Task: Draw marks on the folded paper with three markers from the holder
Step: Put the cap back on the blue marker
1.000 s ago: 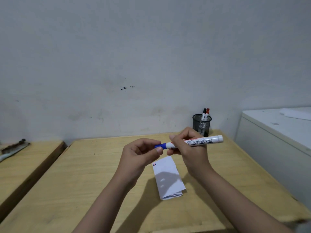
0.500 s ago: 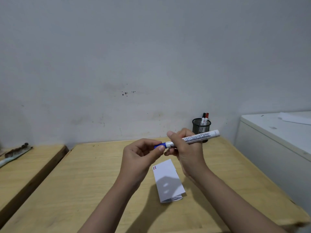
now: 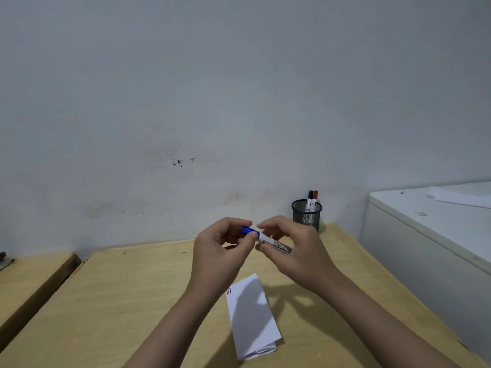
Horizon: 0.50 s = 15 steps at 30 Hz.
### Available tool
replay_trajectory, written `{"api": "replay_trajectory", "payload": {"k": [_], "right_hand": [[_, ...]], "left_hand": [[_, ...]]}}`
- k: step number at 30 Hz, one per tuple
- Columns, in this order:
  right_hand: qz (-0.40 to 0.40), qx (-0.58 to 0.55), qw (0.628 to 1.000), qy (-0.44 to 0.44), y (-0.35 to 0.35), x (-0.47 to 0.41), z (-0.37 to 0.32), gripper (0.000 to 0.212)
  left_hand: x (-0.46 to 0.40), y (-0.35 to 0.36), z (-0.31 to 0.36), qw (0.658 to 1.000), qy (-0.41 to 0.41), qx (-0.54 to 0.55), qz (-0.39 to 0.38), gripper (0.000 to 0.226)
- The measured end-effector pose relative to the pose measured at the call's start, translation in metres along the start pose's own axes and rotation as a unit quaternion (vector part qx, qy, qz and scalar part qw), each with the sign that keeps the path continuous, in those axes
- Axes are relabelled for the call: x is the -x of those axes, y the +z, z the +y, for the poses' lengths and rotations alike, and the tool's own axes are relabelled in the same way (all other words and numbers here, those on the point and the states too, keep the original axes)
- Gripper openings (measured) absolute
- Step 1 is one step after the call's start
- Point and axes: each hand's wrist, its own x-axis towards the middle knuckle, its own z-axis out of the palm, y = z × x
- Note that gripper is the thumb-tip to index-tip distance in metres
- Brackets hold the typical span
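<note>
Both hands hold a white marker with a blue cap above the wooden table. My left hand pinches the blue cap end. My right hand grips the white barrel, which slants down to the right. Below the hands lies the folded white paper, with short red, black and blue marks at its upper left corner. A black mesh holder stands at the table's back right near the wall, with a black-capped and a red-capped marker upright in it.
A white cabinet with a sheet of paper on top stands right of the table. A second wooden table sits at the left across a narrow gap. A white wall runs behind.
The marker's barrel has swung from pointing up-right to slanting down-right inside my right hand. Both hands have risen and the paper now lies lower in view.
</note>
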Motion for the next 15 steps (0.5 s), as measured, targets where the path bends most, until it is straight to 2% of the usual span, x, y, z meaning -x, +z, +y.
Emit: {"api": "replay_trajectory", "payload": {"k": [3, 5, 8, 10, 13, 15], "right_hand": [[0.035, -0.007, 0.999, 0.021, -0.013, -0.008, 0.019, 0.058], [0.056, -0.005, 0.997, 0.058, -0.029, -0.018, 0.039, 0.071], [0.096, 0.001, 0.991, 0.090, -0.052, -0.038, 0.073, 0.055], [0.151, 0.014, 0.983, 0.099, -0.066, -0.055, 0.095, 0.044], [0.251, 0.046, 0.962, 0.099, -0.086, -0.085, 0.124, 0.041], [0.288, 0.078, 0.950, 0.095, -0.094, -0.107, 0.145, 0.042]], "left_hand": [[-0.015, 0.019, -0.007, 1.000, 0.001, 0.014, -0.006, 0.033], [-0.026, 0.033, -0.019, 1.000, 0.001, 0.001, -0.017, 0.036], [-0.048, 0.060, -0.045, 0.996, 0.005, -0.074, -0.046, 0.036], [-0.065, 0.081, -0.064, 0.990, 0.018, -0.123, -0.061, 0.036], [-0.094, 0.114, -0.092, 0.981, 0.039, -0.168, -0.087, 0.039], [-0.114, 0.135, -0.108, 0.975, 0.049, -0.190, -0.105, 0.042]]}}
